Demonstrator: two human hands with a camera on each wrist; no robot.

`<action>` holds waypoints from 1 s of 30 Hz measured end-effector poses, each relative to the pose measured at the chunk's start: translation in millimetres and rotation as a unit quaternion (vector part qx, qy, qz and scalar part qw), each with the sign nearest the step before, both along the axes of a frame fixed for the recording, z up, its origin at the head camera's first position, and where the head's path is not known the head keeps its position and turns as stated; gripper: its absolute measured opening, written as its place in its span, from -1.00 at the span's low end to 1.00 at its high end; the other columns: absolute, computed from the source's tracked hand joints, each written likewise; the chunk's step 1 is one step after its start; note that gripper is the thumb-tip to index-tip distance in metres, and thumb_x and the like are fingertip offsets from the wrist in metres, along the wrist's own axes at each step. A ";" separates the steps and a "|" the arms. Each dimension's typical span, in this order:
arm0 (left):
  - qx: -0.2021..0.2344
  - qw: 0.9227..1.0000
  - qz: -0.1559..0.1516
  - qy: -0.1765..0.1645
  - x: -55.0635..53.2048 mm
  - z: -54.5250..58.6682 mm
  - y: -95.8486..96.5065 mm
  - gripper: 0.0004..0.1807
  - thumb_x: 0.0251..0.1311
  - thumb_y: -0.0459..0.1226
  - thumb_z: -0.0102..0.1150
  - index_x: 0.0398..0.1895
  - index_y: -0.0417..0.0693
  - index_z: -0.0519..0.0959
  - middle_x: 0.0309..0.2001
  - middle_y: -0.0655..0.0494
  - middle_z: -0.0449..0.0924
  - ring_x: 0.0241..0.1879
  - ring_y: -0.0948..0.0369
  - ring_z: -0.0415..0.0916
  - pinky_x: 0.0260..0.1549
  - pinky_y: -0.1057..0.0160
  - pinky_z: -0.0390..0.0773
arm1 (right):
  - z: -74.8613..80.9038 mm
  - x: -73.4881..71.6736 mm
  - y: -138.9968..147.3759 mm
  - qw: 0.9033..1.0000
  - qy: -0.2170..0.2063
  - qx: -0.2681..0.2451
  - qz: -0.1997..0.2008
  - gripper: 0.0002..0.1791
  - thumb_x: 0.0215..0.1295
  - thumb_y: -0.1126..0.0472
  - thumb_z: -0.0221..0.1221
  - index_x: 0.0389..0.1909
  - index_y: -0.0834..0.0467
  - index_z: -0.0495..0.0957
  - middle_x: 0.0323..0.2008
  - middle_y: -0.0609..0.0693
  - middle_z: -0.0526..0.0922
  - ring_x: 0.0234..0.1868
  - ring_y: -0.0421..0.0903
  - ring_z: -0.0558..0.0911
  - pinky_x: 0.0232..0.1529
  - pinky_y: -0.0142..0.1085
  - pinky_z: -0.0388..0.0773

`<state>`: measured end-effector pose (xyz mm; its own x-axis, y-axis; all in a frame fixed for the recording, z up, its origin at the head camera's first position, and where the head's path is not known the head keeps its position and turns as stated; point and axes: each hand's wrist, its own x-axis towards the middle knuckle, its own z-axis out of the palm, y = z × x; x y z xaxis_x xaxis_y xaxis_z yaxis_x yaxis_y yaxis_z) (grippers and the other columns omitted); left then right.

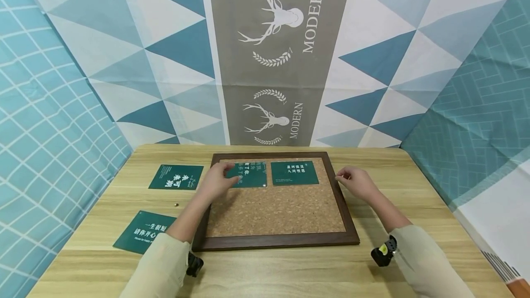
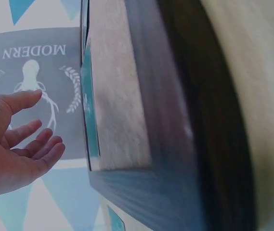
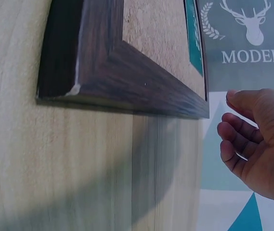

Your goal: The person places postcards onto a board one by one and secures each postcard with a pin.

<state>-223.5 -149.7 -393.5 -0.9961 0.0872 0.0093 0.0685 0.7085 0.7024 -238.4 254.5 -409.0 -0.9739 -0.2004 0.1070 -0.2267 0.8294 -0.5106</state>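
A cork board (image 1: 275, 210) in a dark brown wooden frame (image 1: 277, 242) lies on the table. Two green cards with white lettering lie along its upper part: a left card (image 1: 252, 177) and a right card (image 1: 295, 173). My left hand (image 1: 216, 182) hovers over the frame's upper left side and hides one end of the left card; its fingers are spread and hold nothing in the left wrist view. Beyond the frame's right edge, my right hand (image 1: 358, 183) is raised with fingers loosely bent; the right wrist view shows nothing between thumb and fingers.
Left of the board lie two more green cards, an upper one (image 1: 175, 177) and a lower one (image 1: 142, 231) partly covered by my left arm. A tiny metallic piece (image 1: 176, 204) sits between them. Patterned cloth (image 1: 174, 59) stands behind the wooden table (image 1: 290, 270).
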 end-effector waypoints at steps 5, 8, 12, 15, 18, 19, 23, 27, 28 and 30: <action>-0.012 1.000 -0.013 0.006 -3.4 5.0 9.7 -0.42 0.18 -0.19 0.21 0.23 -0.26 0.37 0.18 -0.23 0.42 0.17 -0.15 0.38 0.08 -0.08 0.44 | 0.5 -1.5 -5.8 1.000 0.007 -0.002 0.014 -0.79 0.31 0.19 0.11 -0.23 0.25 0.61 -0.37 0.07 0.61 -0.40 -0.12 0.51 -0.42 -0.27 0.44; -0.012 1.000 -0.020 0.005 -5.5 5.3 15.0 -0.43 0.19 -0.19 0.20 0.23 -0.26 0.37 0.20 -0.24 0.41 0.18 -0.15 0.37 0.09 -0.07 0.44 | 1.6 -2.1 -8.6 1.000 0.007 -0.003 0.018 -0.79 0.32 0.19 0.10 -0.23 0.25 0.62 -0.37 0.07 0.61 -0.40 -0.12 0.50 -0.42 -0.26 0.44; -0.008 1.000 -0.021 0.007 -8.6 3.4 21.8 -0.43 0.17 -0.20 0.21 0.22 -0.28 0.38 0.19 -0.23 0.42 0.18 -0.15 0.38 0.10 -0.05 0.45 | 2.9 -2.9 -11.0 1.000 0.003 -0.006 0.019 -0.78 0.33 0.19 0.09 -0.20 0.24 0.60 -0.35 0.07 0.61 -0.40 -0.12 0.50 -0.42 -0.27 0.43; -0.014 1.000 -0.025 0.013 -10.7 1.3 26.2 -0.43 0.17 -0.19 0.22 0.21 -0.27 0.39 0.18 -0.22 0.43 0.16 -0.14 0.40 0.07 -0.04 0.47 | 3.2 -4.1 -12.8 1.000 0.000 -0.008 0.018 -0.79 0.34 0.19 0.08 -0.19 0.23 0.59 -0.35 0.07 0.60 -0.41 -0.12 0.49 -0.44 -0.28 0.42; -0.023 0.999 -0.029 0.021 -11.8 0.9 30.0 -0.44 0.17 -0.17 0.22 0.21 -0.23 0.41 0.17 -0.19 0.45 0.14 -0.11 0.42 0.04 -0.04 0.49 | 3.3 -6.0 -14.9 1.000 0.001 -0.008 0.020 -0.78 0.34 0.19 0.08 -0.18 0.24 0.59 -0.36 0.07 0.59 -0.43 -0.13 0.47 -0.44 -0.29 0.40; -0.027 0.999 -0.029 0.026 -12.0 1.1 31.2 -0.45 0.17 -0.16 0.22 0.20 -0.22 0.42 0.15 -0.18 0.46 0.13 -0.11 0.43 0.02 -0.03 0.50 | 3.2 -6.6 -15.5 1.000 0.002 -0.009 0.022 -0.78 0.34 0.20 0.08 -0.18 0.25 0.59 -0.36 0.07 0.59 -0.43 -0.13 0.47 -0.44 -0.29 0.40; -0.022 0.999 -0.035 0.033 -13.3 3.1 37.3 -0.47 0.17 -0.17 0.22 0.18 -0.21 0.45 0.12 -0.18 0.47 0.11 -0.08 0.44 0.01 -0.03 0.50 | 3.1 -8.4 -19.2 1.000 0.006 -0.009 0.029 -0.79 0.33 0.21 0.09 -0.19 0.26 0.60 -0.37 0.07 0.60 -0.43 -0.13 0.48 -0.43 -0.28 0.41; -0.017 0.998 -0.047 0.026 -15.4 3.1 44.1 -0.47 0.18 -0.18 0.20 0.19 -0.23 0.43 0.14 -0.18 0.46 0.13 -0.08 0.42 0.05 -0.02 0.48 | 2.4 -10.7 -23.4 1.000 0.003 -0.012 0.026 -0.79 0.33 0.20 0.10 -0.22 0.26 0.61 -0.38 0.08 0.62 -0.43 -0.12 0.49 -0.44 -0.28 0.43; -0.018 0.998 -0.047 0.022 -16.2 2.5 45.8 -0.47 0.19 -0.17 0.20 0.19 -0.23 0.42 0.14 -0.17 0.46 0.14 -0.08 0.42 0.06 -0.02 0.48 | 2.3 -11.3 -24.4 1.000 0.002 -0.013 0.024 -0.79 0.32 0.19 0.10 -0.23 0.26 0.61 -0.38 0.08 0.62 -0.43 -0.12 0.50 -0.43 -0.28 0.44; -0.016 0.999 -0.049 0.017 -17.5 0.9 49.1 -0.47 0.19 -0.18 0.20 0.20 -0.22 0.42 0.16 -0.16 0.46 0.17 -0.09 0.40 0.09 -0.02 0.46 | 1.9 -12.8 -26.2 1.000 0.000 -0.014 0.019 -0.79 0.32 0.18 0.11 -0.23 0.25 0.61 -0.38 0.08 0.63 -0.42 -0.11 0.50 -0.43 -0.28 0.45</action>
